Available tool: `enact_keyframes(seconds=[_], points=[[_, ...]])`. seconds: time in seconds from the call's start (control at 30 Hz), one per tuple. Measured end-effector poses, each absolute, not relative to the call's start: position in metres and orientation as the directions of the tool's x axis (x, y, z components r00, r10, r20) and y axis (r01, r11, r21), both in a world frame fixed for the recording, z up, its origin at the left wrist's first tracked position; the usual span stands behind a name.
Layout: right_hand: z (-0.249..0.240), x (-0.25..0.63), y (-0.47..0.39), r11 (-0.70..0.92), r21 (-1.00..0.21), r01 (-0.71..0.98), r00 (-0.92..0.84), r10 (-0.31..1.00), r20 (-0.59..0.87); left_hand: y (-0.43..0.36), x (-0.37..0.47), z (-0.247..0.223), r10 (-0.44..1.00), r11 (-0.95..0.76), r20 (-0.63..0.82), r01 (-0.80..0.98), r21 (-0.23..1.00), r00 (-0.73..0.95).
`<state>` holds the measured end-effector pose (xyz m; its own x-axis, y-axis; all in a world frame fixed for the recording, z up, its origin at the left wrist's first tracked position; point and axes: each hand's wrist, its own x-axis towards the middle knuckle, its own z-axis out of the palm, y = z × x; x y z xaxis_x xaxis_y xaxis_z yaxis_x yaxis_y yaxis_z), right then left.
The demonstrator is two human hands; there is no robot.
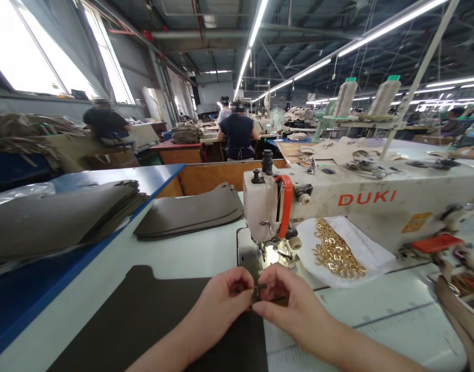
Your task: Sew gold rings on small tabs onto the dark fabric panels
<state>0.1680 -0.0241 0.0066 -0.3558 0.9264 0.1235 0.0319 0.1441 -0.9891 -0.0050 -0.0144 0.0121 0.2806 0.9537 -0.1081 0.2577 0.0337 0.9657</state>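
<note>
My left hand and my right hand meet just in front of the sewing machine's needle area, fingers closed in a pinch. Between their fingertips is a small dark strip, with a glint of gold metal on it, perhaps a ring; the fingers hide most of it. A large dark flat panel lies on the table beneath my left hand and forearm. The white sewing machine stands right behind my hands, its lamp lit. Many gold metal rings are heaped on a white sheet beside the machine head.
Stacked dark panels lie left of the machine, with a bigger stack on a blue-edged table. Thread cones stand above the machine at right. A printed ruler runs along the tabletop. Other people sit farther back.
</note>
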Motion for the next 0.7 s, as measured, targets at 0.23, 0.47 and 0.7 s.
enact_keyframes(seconds=[0.23,0.47,0.7], points=[[0.006,0.171,-0.024,0.375,-0.907,0.193,-0.337,0.893,0.297,-0.018,-0.002,0.016,0.976,-0.012,-0.044,0.257,0.966,0.212],[0.003,0.171,-0.021,0.372,-0.92,0.123,-0.25,0.909,0.334,-0.015,0.001,0.023,0.969,0.095,-0.086,-0.028,0.995,0.231],[-0.001,0.167,-0.02,0.326,-0.939,0.106,-0.178,0.936,0.305,-0.014,0.0,0.021,0.968,0.128,-0.111,-0.06,0.99,0.225]])
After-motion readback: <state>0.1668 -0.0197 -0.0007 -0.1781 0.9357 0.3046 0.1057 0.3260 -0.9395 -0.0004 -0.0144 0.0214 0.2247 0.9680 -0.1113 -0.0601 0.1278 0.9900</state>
